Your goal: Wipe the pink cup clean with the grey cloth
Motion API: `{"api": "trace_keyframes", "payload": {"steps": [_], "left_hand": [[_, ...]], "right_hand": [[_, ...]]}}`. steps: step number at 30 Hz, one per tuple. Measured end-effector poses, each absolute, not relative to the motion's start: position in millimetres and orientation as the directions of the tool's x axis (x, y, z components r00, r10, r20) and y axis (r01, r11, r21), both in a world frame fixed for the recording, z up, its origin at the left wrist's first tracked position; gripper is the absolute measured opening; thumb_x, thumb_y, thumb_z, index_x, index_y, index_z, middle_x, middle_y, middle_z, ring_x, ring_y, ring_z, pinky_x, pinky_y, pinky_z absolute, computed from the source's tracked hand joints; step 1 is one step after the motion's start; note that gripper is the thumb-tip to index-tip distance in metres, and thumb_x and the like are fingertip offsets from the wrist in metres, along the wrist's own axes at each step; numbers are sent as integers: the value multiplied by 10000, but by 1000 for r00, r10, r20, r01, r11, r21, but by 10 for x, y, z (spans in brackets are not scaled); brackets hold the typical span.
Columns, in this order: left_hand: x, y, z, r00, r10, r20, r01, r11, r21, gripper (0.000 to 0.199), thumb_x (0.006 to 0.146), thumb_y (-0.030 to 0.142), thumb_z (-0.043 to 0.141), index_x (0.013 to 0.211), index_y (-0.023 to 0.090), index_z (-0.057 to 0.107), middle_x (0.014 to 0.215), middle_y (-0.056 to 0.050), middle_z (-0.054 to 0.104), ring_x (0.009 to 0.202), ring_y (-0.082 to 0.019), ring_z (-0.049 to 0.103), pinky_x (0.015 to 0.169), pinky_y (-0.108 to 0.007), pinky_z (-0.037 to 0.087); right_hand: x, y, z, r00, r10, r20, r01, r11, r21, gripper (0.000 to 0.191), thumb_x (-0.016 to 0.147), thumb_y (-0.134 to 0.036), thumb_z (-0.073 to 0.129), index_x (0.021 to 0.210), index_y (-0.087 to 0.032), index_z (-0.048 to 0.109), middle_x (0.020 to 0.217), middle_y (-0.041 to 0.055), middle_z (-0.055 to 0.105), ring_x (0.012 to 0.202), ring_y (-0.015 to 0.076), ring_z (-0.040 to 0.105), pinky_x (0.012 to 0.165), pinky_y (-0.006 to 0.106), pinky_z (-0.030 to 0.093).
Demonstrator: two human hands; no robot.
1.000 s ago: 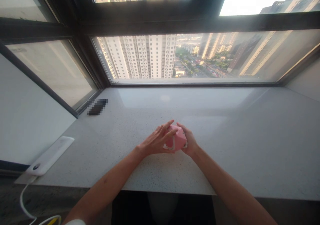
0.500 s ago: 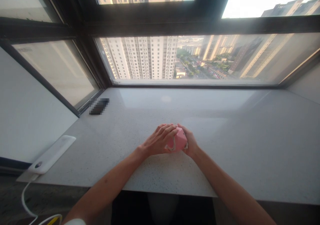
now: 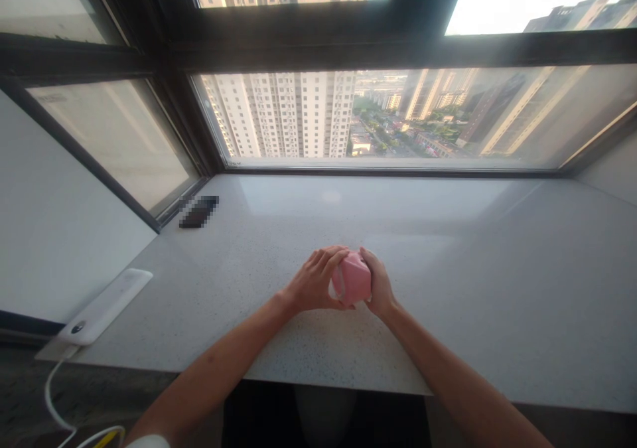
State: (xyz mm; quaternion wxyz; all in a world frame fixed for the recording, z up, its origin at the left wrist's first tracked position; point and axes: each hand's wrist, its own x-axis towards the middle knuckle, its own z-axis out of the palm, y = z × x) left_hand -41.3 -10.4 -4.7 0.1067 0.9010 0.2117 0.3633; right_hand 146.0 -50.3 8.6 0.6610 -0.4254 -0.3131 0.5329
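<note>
A pink, many-sided object [image 3: 355,279] with flat faces is held between my two hands, just over the pale speckled sill. Its kind I cannot make out; a light band or cord runs down its left side. My left hand [image 3: 318,280] is closed around the left side, fingers over the top and thumb low at the front. On the right side, my right hand [image 3: 380,283] grips it, most of its fingers hidden behind. A small dark spot shows near the top of the object.
The speckled stone sill [image 3: 497,289] runs up to dark window frames [image 3: 308,36]. A blurred dark object [image 3: 199,212] lies at the back left corner. Along the left edge sits a white power strip [image 3: 107,307], its white cable [image 3: 50,395] hanging over the front.
The pink object has turned in my hands, and another face points toward me. My left fingers have shifted back toward its left side, leaving more of it showing. The camera view has barely shifted.
</note>
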Motion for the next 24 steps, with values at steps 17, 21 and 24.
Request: {"api": "trace_keyframes", "payload": {"steps": [17, 21, 24], "left_hand": [[-359, -153, 49, 687, 710, 152, -43, -169, 985, 987, 767, 906, 751, 1391, 145, 676, 1167, -118, 763, 1062, -316, 721, 877, -384, 605], [-379, -165, 20, 694, 705, 148, -56, -152, 987, 1068, 827, 950, 643, 1540, 156, 597, 1265, -150, 753, 1132, -353, 724, 966, -448, 605], [-388, -157, -30, 684, 695, 221, -76, -233, 970, 1251, 837, 930, 659, 1771, 235, 201, 1542, -211, 611, 1327, -403, 667, 1100, -537, 564]], "right_hand": [[1398, -802, 58, 211, 932, 294, -91, 319, -944, 644, 961, -721, 703, 596, -229, 505, 546, -39, 450, 504, 108, 375, 488, 269, 322], [1374, -823, 66, 214, 939, 270, -121, 299, -946, 631, 974, -699, 703, 601, -225, 516, 543, -40, 460, 491, 103, 373, 480, 262, 313], [1365, -740, 93, 280, 954, 109, -306, 196, -931, 523, 933, -644, 779, 692, -222, 585, 602, -45, 529, 515, 107, 438, 485, 239, 372]]}}
